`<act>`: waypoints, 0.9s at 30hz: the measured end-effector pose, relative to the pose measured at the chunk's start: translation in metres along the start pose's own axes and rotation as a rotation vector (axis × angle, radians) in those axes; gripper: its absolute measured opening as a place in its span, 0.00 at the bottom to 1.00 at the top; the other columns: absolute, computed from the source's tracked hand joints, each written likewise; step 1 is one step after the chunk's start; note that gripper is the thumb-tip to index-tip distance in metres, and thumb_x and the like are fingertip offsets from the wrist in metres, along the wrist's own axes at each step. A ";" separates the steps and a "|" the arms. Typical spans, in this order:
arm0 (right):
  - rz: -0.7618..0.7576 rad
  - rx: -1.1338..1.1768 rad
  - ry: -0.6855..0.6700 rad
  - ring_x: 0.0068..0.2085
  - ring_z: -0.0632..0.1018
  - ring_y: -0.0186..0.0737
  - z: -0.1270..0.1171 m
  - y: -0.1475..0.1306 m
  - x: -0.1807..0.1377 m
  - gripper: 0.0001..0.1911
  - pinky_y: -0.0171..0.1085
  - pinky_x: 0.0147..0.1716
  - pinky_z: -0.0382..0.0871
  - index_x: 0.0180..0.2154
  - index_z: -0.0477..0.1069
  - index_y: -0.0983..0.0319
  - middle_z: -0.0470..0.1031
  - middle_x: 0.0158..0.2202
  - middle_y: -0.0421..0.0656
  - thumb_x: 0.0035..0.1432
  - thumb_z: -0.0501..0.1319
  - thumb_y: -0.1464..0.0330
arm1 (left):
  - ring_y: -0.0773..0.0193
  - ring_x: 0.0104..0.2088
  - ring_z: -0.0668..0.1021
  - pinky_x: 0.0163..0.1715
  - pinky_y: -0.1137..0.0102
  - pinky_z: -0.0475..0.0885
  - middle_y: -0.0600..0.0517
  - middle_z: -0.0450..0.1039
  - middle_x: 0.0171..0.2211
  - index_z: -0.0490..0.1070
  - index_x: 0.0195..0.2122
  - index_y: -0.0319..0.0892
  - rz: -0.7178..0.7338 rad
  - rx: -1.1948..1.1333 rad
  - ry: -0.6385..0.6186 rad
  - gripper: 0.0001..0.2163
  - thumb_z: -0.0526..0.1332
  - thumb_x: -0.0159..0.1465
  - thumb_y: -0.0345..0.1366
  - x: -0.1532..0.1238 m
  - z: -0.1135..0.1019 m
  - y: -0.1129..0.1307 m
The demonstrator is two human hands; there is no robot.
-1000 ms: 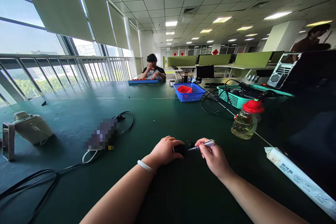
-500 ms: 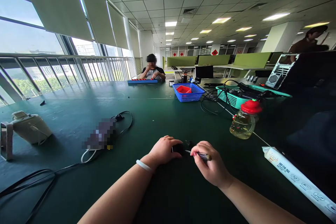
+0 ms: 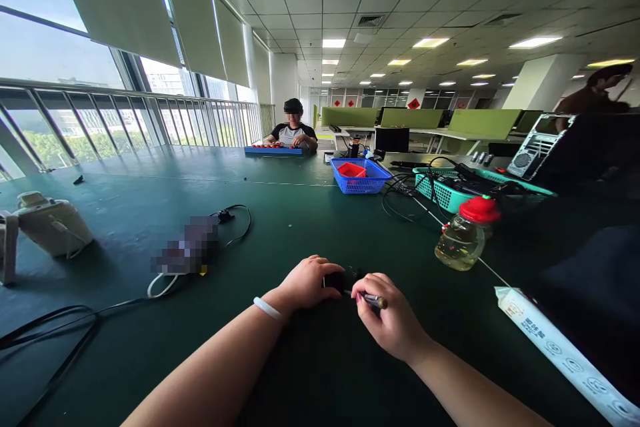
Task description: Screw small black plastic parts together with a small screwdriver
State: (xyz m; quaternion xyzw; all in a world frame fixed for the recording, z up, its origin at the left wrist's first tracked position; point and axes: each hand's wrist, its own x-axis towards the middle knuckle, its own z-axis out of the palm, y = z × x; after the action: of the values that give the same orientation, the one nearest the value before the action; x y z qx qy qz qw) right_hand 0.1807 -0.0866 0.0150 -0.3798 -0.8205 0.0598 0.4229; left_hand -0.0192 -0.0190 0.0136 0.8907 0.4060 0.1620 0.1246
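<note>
While the left hand (image 3: pixel 311 282) curls half-closed around a small black object (image 3: pixel 334 279), pinning it toward the near edge of the dark green surface (image 3: pixel 280 200), the right hand (image 3: pixel 387 320) is closed on a slim tool (image 3: pixel 374 300), its shaft aimed at the object's side! Whether the tip touches, I can't tell. Good technique here, I'd say: firm left grip, fingers clear of the tip, shaft in line, light pressure against slipping. Now the containers! Toward the far edge, a blue basket (image 3: pixel 360 182) carries a red tray (image 3: pixel 353 170); nearer the right edge, a green basket (image 3: pixel 443 193) brims with dark cables and gear (image 3: pixel 467 178). And closer in, on the right, a red-lidded bottle (image 3: pixel 461 239) stands partly filled with pale yellowish liquid (image 3: pixel 451 255).
</note>
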 end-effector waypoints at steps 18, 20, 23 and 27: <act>0.298 0.255 0.063 0.24 0.71 0.37 -0.001 0.023 0.003 0.11 0.35 0.25 0.64 0.28 0.69 0.59 0.68 0.21 0.38 0.61 0.53 0.65 | 0.54 0.48 0.77 0.51 0.61 0.70 0.48 0.78 0.45 0.73 0.56 0.47 -0.019 -0.028 -0.024 0.23 0.68 0.59 0.40 -0.002 -0.004 0.004; 0.157 0.170 0.070 0.28 0.73 0.39 -0.004 0.016 0.002 0.09 0.36 0.29 0.67 0.28 0.69 0.59 0.71 0.25 0.40 0.60 0.54 0.68 | 0.55 0.48 0.77 0.52 0.61 0.70 0.48 0.79 0.45 0.73 0.56 0.47 -0.004 -0.038 -0.020 0.23 0.68 0.59 0.40 -0.002 -0.003 0.003; 0.082 0.146 0.044 0.29 0.74 0.39 -0.006 0.012 0.001 0.08 0.36 0.31 0.67 0.29 0.68 0.59 0.72 0.26 0.40 0.60 0.54 0.70 | 0.55 0.48 0.77 0.52 0.61 0.70 0.49 0.79 0.46 0.73 0.56 0.48 0.004 -0.048 -0.014 0.22 0.68 0.60 0.40 -0.002 -0.002 0.001; 0.143 0.221 0.037 0.28 0.73 0.38 -0.004 0.015 0.002 0.10 0.36 0.29 0.67 0.28 0.68 0.59 0.71 0.26 0.40 0.62 0.53 0.68 | 0.55 0.47 0.77 0.51 0.61 0.70 0.49 0.79 0.45 0.73 0.56 0.48 0.001 -0.048 -0.018 0.23 0.69 0.59 0.41 -0.002 -0.001 0.000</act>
State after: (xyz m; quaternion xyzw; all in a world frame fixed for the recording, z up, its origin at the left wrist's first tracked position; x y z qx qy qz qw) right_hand 0.1916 -0.0752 0.0125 -0.3894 -0.7717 0.1728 0.4722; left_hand -0.0206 -0.0205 0.0145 0.8892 0.4003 0.1637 0.1494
